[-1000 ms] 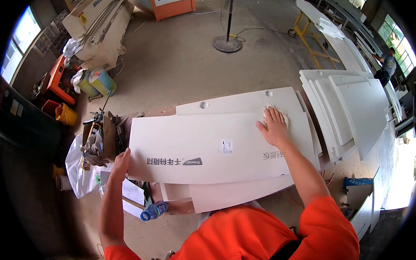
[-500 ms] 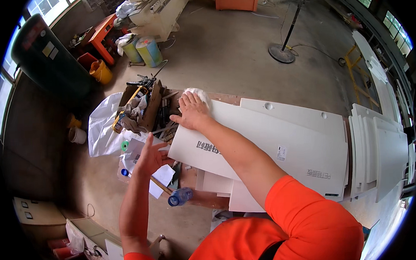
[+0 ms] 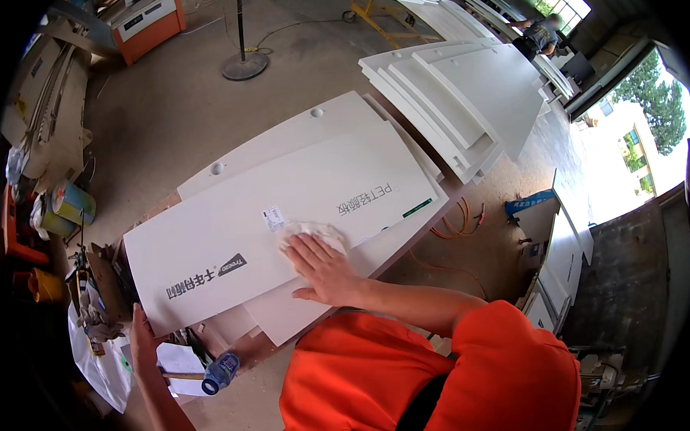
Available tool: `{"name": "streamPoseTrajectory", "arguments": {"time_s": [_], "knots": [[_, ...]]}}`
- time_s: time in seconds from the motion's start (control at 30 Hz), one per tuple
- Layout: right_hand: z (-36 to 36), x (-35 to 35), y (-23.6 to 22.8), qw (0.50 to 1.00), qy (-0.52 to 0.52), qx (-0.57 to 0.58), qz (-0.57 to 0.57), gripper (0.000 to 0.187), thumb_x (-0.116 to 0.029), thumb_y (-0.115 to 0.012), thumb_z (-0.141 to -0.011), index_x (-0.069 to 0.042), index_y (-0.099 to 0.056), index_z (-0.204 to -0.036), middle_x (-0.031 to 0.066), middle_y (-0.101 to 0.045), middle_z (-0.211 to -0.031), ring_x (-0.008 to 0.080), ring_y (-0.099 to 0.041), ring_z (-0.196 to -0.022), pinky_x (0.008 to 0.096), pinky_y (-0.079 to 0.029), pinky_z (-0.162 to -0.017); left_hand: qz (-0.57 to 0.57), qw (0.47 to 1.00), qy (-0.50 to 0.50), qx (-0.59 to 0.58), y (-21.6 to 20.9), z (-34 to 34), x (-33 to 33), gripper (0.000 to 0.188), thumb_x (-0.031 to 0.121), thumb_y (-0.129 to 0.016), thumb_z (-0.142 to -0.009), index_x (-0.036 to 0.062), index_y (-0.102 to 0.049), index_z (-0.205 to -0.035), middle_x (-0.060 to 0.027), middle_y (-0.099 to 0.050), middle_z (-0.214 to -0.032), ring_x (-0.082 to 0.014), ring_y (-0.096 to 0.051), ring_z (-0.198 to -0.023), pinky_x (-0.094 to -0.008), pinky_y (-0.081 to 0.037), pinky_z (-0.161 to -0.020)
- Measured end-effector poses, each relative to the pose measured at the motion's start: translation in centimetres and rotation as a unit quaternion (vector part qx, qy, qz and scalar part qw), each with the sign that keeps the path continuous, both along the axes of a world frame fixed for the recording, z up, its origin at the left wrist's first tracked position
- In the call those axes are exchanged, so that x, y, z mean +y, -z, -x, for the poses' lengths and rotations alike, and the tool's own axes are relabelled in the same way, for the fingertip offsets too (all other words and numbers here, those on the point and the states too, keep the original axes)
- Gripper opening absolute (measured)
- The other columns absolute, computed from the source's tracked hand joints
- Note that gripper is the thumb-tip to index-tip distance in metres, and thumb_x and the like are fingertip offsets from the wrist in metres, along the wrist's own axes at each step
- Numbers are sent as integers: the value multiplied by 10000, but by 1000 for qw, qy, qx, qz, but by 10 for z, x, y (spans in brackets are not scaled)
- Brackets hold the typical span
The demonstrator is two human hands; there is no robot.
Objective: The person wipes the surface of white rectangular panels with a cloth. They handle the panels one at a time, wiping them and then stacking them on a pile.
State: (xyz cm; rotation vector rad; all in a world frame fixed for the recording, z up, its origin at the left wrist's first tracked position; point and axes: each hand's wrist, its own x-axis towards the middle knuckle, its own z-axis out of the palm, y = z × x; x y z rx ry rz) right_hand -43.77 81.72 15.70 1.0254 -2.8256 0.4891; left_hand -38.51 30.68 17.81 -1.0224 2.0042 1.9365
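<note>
A long white panel (image 3: 230,197) with printed marks and a small label lies slantwise on top of other white panels on the workbench. My right hand (image 3: 322,271) is spread flat on a wadded white cloth (image 3: 337,237), pressing it against the panel near its close edge. The thumb points away from the fingers, which are stretched out. By the panel's left end, my left hand (image 3: 143,340) is against the near corner, its visible fingers straight and the rest partly hidden. Close to that hand, a clear plastic bottle (image 3: 221,372) lies tilted beside white paper (image 3: 181,359).
More white panels (image 3: 470,97) are stacked beyond the bench's right end. A box of tools (image 3: 108,277) and gloves (image 3: 98,319) crowd its left end. An orange hose (image 3: 456,228) runs along the floor. A co-worker (image 3: 538,35) stands far right. A stand with a round base (image 3: 245,66) is behind.
My right hand and the cloth have moved from the panel's far left corner to near its middle close edge. My left hand stays by the near left corner. The view has swung right.
</note>
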Motion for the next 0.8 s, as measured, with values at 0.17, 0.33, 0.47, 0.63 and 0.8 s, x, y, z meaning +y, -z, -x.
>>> {"name": "streamPoseTrajectory", "arguments": {"time_s": [0.17, 0.33, 0.47, 0.63, 0.8], "knots": [[37, 225, 7, 933, 351, 20, -77, 946, -619, -539, -998, 55, -281, -1608, 277, -286, -1677, 407, -247, -1572, 523, -150, -1293, 177, 983, -16, 38, 60, 39, -24, 611, 572, -535, -1067, -16, -703, -1078, -66, -686, -919, -171, -629, -791, -365, -505, -714], [72, 175, -13, 932, 295, -92, -190, 1006, -724, -389, -1016, 29, -184, -1650, 218, -160, -1738, 352, -132, -1620, 478, -95, -1315, 429, 901, -29, 53, 68, 39, 11, 637, 535, -538, -1052, -76, -573, -880, -212, -597, -772, -362, -578, -719, -516, -467, -705], [204, 169, -5, 951, 281, -76, -108, 986, -729, -340, -1028, 12, -178, -1658, 187, -148, -1750, 323, -128, -1626, 447, -98, -1319, 488, 872, -28, 40, 58, 42, 14, 653, 545, -541, -1050, -80, -570, -866, -226, -586, -758, -362, -568, -709, -520, -461, -699], [257, 207, -12, 911, 393, -100, -75, 921, -663, -388, -1047, 4, -202, -1654, 183, -184, -1740, 330, -176, -1612, 463, -165, -1301, 497, 866, -38, 30, 61, 44, 7, 685, 574, -543, -1049, -80, -577, -850, -201, -563, -721, -318, -525, -685, -502, -455, -699], [106, 229, 10, 882, 462, -88, -13, 876, -568, -504, -1034, 13, -239, -1634, 213, -289, -1693, 376, -255, -1580, 530, -226, -1269, 472, 881, -18, 39, 61, 67, -7, 748, 594, -551, -1043, -129, -637, -873, -214, -621, -732, -298, -561, -685, -507, -471, -683]]}}
